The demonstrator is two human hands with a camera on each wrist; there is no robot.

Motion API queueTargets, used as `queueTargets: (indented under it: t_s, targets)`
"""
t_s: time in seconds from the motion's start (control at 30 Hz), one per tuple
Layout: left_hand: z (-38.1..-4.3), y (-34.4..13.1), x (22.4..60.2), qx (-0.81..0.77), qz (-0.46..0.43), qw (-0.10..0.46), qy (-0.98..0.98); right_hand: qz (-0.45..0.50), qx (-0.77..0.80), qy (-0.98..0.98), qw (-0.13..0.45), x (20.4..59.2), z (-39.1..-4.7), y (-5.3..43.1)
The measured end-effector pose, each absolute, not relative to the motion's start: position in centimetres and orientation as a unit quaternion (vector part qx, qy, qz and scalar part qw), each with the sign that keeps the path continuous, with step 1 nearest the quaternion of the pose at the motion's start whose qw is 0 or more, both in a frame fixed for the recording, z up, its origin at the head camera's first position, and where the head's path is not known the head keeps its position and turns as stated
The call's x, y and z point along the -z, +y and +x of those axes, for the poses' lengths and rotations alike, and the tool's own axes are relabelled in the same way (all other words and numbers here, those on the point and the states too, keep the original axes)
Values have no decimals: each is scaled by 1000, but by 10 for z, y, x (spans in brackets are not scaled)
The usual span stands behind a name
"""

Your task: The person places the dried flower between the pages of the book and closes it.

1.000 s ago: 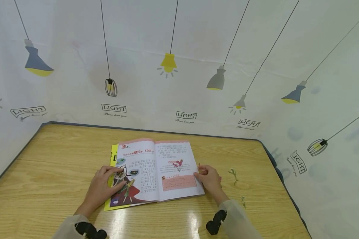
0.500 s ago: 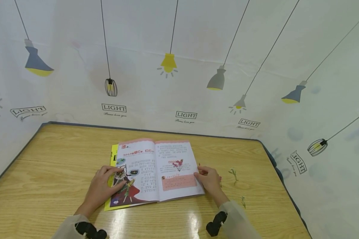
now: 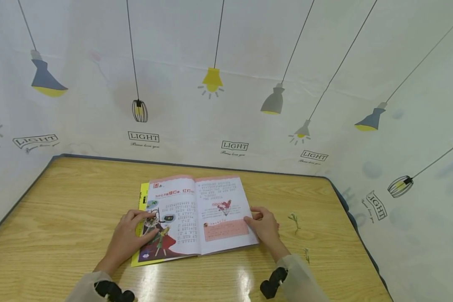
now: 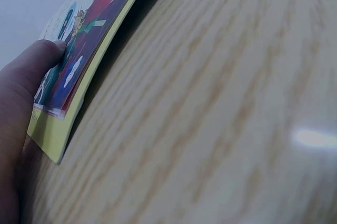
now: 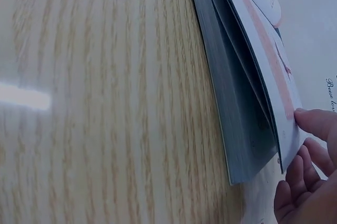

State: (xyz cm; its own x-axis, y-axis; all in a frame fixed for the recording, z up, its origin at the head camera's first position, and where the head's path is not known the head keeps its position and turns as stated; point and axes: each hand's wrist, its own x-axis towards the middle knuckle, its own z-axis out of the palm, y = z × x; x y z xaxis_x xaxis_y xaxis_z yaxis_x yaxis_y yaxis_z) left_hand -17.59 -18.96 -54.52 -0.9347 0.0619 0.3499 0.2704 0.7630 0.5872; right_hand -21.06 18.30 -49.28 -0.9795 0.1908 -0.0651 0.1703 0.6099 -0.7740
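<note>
An open illustrated magazine (image 3: 224,235) with a yellow back cover lies on the wooden table in the head view. My left hand (image 3: 128,235) rests on its left page, over the coloured drawing; the left wrist view shows the thumb (image 4: 50,53) on top of that page. At the right edge, my right hand (image 3: 265,226) pinches the right page. In the right wrist view its thumb (image 5: 310,121) lies on the printed side, with a finger behind. That page (image 5: 281,103) stands raised from the thick stack of pages (image 5: 237,129) beneath, leaving a gap.
Two small green sprigs, one farther back (image 3: 295,221) and one nearer (image 3: 307,255), lie on the wooden table (image 3: 79,188) right of the magazine. A white cloth wall (image 3: 173,84) printed with lamps encloses the table's back and sides.
My right hand's fingers shift slightly at the right edge, and the right page rises a little there. The left hand stays in place.
</note>
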Motion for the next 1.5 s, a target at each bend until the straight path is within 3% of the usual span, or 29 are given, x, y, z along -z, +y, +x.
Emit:
queueTargets:
  t_s: [1.2,1.5]
  targets:
    - [-176,-190,546,335,-85,150,-926,-107,-473,-873,55,495,-206,186]
    - [-176,-190,546,331,-84,151,-928,-95,-514,-852,28,494,-203,191]
